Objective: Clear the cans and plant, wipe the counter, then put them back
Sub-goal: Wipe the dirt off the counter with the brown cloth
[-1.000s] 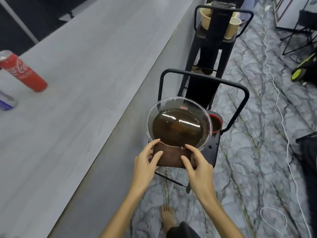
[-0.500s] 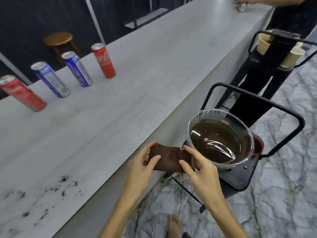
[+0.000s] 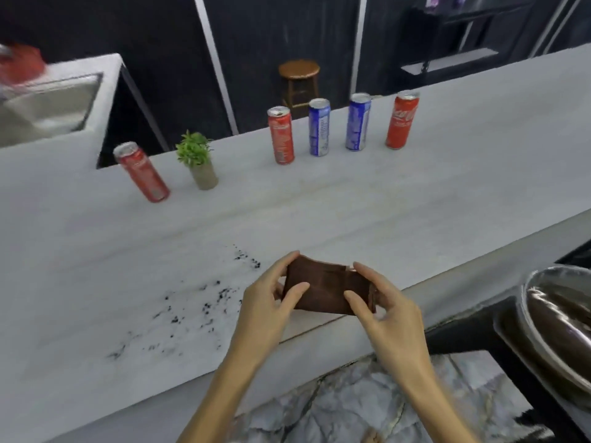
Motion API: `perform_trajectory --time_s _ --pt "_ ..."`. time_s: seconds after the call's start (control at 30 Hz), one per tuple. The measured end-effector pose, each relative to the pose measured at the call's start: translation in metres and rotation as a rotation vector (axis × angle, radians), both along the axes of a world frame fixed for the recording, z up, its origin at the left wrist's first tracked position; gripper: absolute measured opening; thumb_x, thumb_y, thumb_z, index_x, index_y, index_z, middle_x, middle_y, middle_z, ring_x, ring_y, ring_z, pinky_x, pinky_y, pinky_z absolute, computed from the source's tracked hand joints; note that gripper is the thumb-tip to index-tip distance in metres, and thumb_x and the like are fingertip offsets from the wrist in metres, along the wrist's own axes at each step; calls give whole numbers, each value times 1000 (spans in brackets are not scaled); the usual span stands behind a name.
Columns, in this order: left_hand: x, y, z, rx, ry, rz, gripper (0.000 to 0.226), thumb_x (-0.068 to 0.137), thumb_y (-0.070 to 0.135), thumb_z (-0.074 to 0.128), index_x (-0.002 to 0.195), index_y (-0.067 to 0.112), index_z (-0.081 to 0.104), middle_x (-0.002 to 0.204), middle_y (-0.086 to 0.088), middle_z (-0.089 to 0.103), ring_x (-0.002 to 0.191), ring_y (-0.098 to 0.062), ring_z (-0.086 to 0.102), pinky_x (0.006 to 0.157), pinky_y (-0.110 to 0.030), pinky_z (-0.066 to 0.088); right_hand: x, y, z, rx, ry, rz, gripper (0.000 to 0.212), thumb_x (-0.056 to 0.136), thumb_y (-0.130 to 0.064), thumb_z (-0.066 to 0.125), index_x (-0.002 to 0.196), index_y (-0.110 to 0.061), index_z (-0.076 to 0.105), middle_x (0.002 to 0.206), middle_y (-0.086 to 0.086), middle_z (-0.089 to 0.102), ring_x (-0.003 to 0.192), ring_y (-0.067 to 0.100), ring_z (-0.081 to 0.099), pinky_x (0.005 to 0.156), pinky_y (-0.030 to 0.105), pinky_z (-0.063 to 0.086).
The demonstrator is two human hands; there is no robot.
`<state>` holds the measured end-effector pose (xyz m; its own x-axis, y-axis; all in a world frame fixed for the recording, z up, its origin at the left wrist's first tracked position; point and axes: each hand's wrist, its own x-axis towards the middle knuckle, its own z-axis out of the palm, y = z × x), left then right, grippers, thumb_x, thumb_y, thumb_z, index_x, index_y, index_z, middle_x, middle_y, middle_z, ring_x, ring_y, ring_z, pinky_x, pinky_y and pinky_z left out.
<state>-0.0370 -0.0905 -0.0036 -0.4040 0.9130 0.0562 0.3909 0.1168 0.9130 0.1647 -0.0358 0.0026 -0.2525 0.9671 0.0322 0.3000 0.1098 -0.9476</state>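
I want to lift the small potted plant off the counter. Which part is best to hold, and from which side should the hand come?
Probably grip the grey pot, not the leaves: it is a plain upright cylinder below the soft foliage. Come from the near side; it is open counter, while a red can stands close to its left.

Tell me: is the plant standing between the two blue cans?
No. The plant stands between two red cans, while the two blue cans stand side by side further right.

Left hand [image 3: 267, 302], right hand [image 3: 382, 310]: both pinch grip, forearms extended.
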Motion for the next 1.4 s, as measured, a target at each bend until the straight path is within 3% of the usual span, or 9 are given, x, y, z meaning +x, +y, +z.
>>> perform_trajectory --time_s 0.13,0.4,0.57,0.73,0.87,1.03,1.2,1.3,1.4 --pt "-52 -43 4 -2 29 118 47 97 37 70 141 47 56 88 10 70 78 -12 62 70 -16 49 -62 -18 2 24 -10 109 44 96 -25 75 137 -35 67 110 -24 69 104 -3 65 95 19 53" --pt "-140 -130 -4 -13 66 344 48 96 32 71 140 46 58 86 13 69 72 -14 60 66 -15 48 -173 -66 -5 69 -26 335 44 97 -21 74 140 -29 66 122 -25 68 113 -16 57 90 1 41" --pt "-179 -171 -13 -53 149 417 51 97 31 70 144 42 55 111 23 69 79 -6 60 75 -13 49 -226 -94 -17 93 -74 454 46 98 -18 74 142 -25 65 125 -17 70 112 -20 55 91 -1 39" --pt "-200 -189 -22 -92 299 391 50 100 20 66 148 26 54 131 10 63 96 1 55 90 -6 42 -255 -112 -31 173 -173 543 47 99 -16 70 146 -22 61 129 -15 66 108 -15 55 93 -3 35" --pt "-207 -197 -35 -116 358 362 52 100 14 66 150 20 52 129 2 55 105 -8 55 95 -15 45 -258 -120 -44 302 -311 594 48 95 -11 74 142 -17 63 110 -4 58 88 8 53 85 20 46" --pt "-218 -210 -52 -159 476 421 50 97 31 70 144 22 56 139 1 44 122 -14 45 102 -30 43 -255 -114 -47 486 -426 507 53 89 -20 79 139 -23 62 143 7 41 124 24 44 109 35 36" --pt "-236 -227 -59 -165 606 420 45 107 33 40 142 10 58 149 -5 52 137 -22 49 116 -36 37 -281 -110 -42 719 -464 906 54 107 -34 55 156 -14 45 170 7 29 158 26 25 129 43 23" --pt "-246 -240 -67 -288 682 348 55 109 32 29 157 9 38 167 -7 30 154 -19 28 127 -40 22 -291 -127 -53 705 -665 1067 69 111 -54 28 168 -19 11 177 -2 -4 162 13 -12 132 41 -1" --pt "-249 -245 -75 -394 708 279 61 109 40 16 165 16 5 173 0 -1 159 -11 -3 130 -39 1 -282 -142 -61 697 -748 1026 75 110 -62 14 168 -18 -4 175 -4 -14 159 8 -22 132 40 -4"
